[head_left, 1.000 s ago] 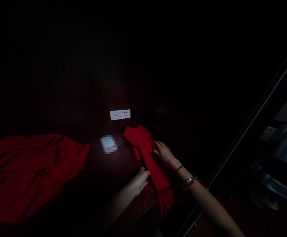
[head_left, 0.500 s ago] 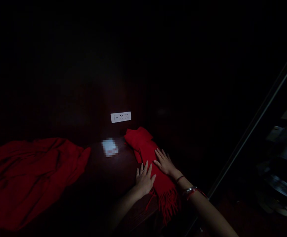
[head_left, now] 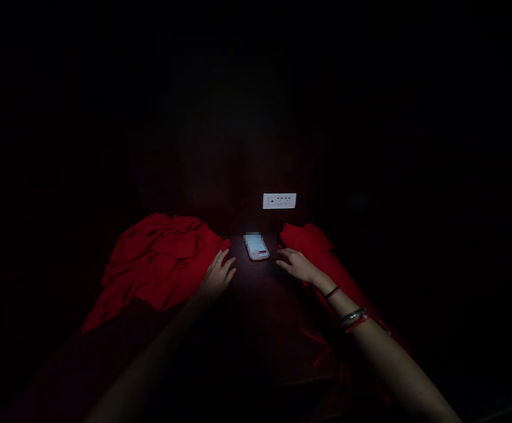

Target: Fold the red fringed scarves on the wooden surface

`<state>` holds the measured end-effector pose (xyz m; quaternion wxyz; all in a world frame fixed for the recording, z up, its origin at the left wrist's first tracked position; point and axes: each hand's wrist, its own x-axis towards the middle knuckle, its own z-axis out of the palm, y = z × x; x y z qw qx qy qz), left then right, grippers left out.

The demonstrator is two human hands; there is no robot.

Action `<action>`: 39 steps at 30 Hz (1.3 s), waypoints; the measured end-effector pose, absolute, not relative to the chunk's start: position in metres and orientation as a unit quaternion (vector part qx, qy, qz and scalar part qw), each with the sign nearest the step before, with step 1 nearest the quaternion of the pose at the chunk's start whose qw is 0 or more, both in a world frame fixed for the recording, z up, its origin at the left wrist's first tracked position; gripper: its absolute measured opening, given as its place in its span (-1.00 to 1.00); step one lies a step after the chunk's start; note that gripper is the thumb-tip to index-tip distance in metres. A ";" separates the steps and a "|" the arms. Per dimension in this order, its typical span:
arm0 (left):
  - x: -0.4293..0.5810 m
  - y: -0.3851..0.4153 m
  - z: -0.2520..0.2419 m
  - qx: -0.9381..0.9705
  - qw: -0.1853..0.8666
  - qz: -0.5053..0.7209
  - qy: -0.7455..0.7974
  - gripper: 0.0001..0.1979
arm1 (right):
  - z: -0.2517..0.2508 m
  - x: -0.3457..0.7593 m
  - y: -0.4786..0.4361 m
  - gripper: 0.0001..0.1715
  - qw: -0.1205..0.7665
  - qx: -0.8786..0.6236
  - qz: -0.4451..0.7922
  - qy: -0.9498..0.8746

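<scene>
The scene is very dark. A folded red scarf (head_left: 313, 247) with a fringe lies along the right side of a dark tabletop (head_left: 260, 294). My right hand (head_left: 295, 265) rests open at its left edge, fingers stretched toward a small lit phone (head_left: 256, 246). A large crumpled red cloth (head_left: 154, 264) lies on the left. My left hand (head_left: 217, 276) is open with its fingers on that cloth's right edge. Bracelets circle my right wrist.
A white wall socket plate (head_left: 279, 201) sits on the dark wall behind the phone. Everything beyond the table is black and cannot be made out.
My view has swung left. My left hand left the scarf and moved over to the big red cloth. My right hand slid up the scarf toward the phone.
</scene>
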<state>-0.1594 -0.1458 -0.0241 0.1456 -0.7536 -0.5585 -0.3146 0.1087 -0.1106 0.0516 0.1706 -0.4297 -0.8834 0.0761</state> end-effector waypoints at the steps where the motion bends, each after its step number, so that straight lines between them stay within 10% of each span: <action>1: -0.183 -0.149 -0.026 -0.725 0.173 -0.330 -0.579 -0.69 | 0.048 0.083 -0.106 -0.55 0.165 -0.399 0.103 -0.896; 13: -0.261 -0.169 -0.038 -0.393 0.275 -0.360 -0.800 -0.58 | 0.006 -0.144 -0.090 -0.27 0.266 -0.367 0.070 -0.889; 25: -0.275 -0.170 -0.045 -0.438 0.280 -0.283 -0.806 -0.64 | 0.044 -0.138 -0.041 -0.77 0.260 -0.226 0.251 -0.905; 32: -0.278 -0.170 -0.047 -0.452 0.286 -0.383 -0.753 -0.65 | 0.075 -0.092 -0.037 -0.72 0.387 -0.199 0.526 -0.730; 39: -0.282 -0.176 -0.049 -0.448 0.270 -0.446 -0.726 -0.64 | 0.079 -0.052 -0.031 -0.51 0.566 -0.305 0.437 -0.629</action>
